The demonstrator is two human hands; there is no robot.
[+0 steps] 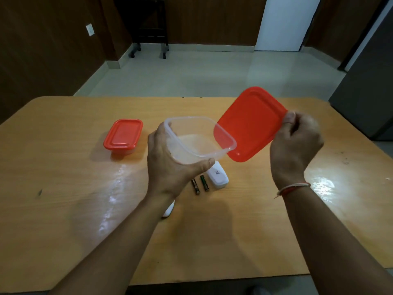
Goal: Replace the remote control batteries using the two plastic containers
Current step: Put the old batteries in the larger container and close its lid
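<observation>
My left hand (170,165) holds a clear plastic container (197,139) above the table, open at the top and looking empty. My right hand (297,143) pinches its red lid (251,124) by the right edge, tilted and lifted off beside the container. Below the container lies the white remote control (218,175), partly hidden by my left thumb. Two batteries (201,184) lie side by side on the table just left of the remote. A white piece (169,209), perhaps the remote's cover, peeks out from under my left wrist. A second container with a red lid (123,136) stands closed at the left.
The wooden table (74,199) spans the view, with glossy patches at the left and right. Beyond its far edge are a tiled floor, a dark wheeled stand (148,28) by the wall and a dark cabinet (365,81) at the right.
</observation>
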